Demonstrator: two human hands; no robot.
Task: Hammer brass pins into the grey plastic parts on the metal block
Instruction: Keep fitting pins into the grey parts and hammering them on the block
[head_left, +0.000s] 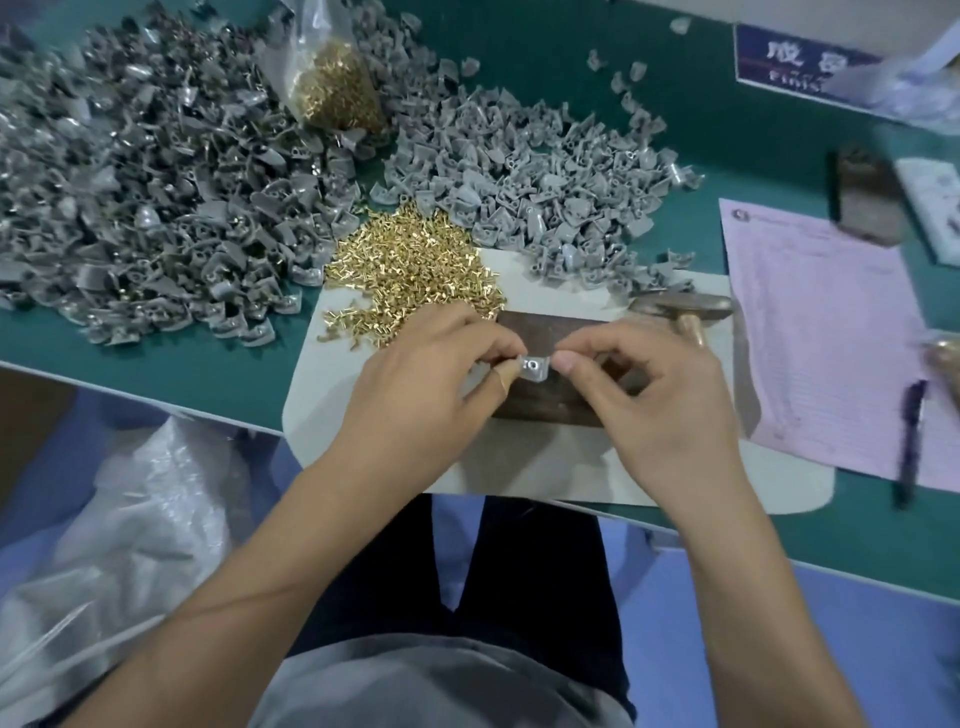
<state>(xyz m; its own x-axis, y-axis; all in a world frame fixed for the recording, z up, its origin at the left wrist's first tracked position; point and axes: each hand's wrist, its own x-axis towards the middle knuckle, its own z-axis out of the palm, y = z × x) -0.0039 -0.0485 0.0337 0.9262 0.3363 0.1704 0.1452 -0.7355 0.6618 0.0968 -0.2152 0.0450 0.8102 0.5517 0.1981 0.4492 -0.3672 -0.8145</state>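
A dark metal block (550, 332) lies on a pale grey mat (519, 467) at the table's front edge. Above the block, my left hand (431, 374) and my right hand (649, 384) pinch one small grey plastic part (534, 367) between their fingertips, from the left and the right. A round hole shows on the part's face. Loose brass pins (410, 270) lie heaped just behind my left hand. The hammer (685, 312) rests on the mat behind my right hand, untouched. I cannot tell whether either hand also holds a pin.
Big heaps of grey plastic parts lie at the left (130, 208) and behind the mat (535, 176). A plastic bag of brass pins (337, 88) stands at the back. At the right lie a pink form (826, 338), a pen (909, 441) and a second dark block (867, 192).
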